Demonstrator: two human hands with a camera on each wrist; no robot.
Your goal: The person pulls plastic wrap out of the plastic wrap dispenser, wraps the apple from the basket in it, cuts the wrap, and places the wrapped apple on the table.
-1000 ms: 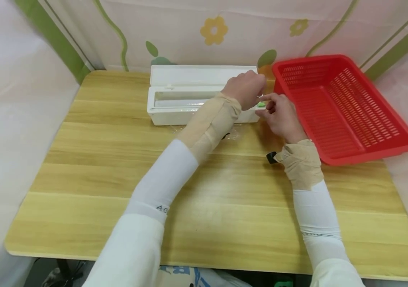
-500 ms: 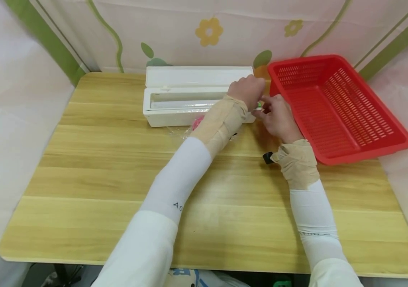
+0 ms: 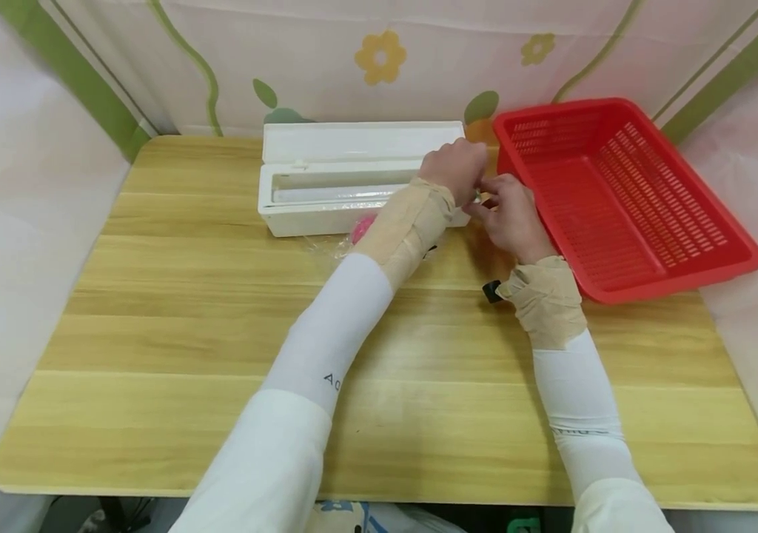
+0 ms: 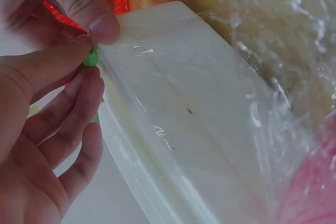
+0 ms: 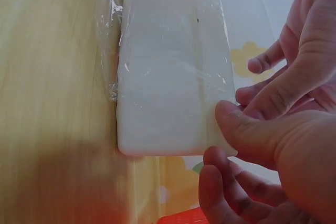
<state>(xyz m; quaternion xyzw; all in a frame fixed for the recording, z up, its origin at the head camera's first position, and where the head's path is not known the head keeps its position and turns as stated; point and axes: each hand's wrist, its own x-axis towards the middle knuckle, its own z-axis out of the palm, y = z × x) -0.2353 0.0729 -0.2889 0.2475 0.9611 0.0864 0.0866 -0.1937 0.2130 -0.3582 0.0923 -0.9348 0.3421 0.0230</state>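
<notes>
A long white cling film dispenser [image 3: 326, 220] stands at the table's back, its lid [image 3: 352, 143] raised and a roll [image 3: 335, 194] inside. Clear film [image 4: 252, 98] hangs over its front face. My left hand [image 3: 455, 170] is at the dispenser's right end, thumb and finger pinching a small green slider [image 4: 91, 59] at the top edge. My right hand [image 3: 512, 218] meets it there, gripping the end corner with its thumb [image 5: 233, 124] on the front face and its fingers beyond the end. In the head view, the fingers mostly hide the slider.
A red plastic basket [image 3: 679, 284] stands right beside my right hand. Below the dispenser's front, a pink round thing [image 3: 361, 228] shows through loose film, partly behind my left forearm. A printed curtain [image 3: 312, 59] hangs behind the wooden table [image 3: 186, 333].
My left forearm has shifted right relative to the dispenser, uncovering the pink thing. Both hands stay at the right end. The green slider, visible earlier, is now mostly covered by fingers.
</notes>
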